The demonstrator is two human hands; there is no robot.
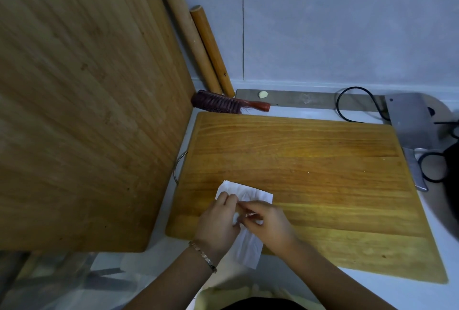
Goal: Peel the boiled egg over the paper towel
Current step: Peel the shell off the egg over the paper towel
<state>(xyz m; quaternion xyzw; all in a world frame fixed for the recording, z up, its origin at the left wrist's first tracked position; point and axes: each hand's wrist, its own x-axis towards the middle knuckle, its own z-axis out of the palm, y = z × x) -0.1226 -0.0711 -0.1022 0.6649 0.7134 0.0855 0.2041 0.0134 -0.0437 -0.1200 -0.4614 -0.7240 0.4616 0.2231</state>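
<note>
**Hands joined over the paper towel, lower centre of frame**

Both hands meet at the lower centre, above a white paper towel [249, 247] that lies on the near left part of a flat wooden cutting board [310, 173]. The left hand [218, 223], with a bracelet [202, 255] at the wrist, is curled with its fingers bent inward. The right hand [269, 223] has its fingertips pinched together against the left. The boiled egg is hidden between the two hands; only a pale patch shows there, and whether it is egg or towel cannot be told.

A second, larger wooden board [87, 98] stands upright across the left of the frame. Two rolling pins [198, 44] lean in the corner behind it. A red brush [223, 103] lies at the flat board's far left edge. A cleaver [412, 126] and black scissors [434, 165] lie at the right edge.
</note>
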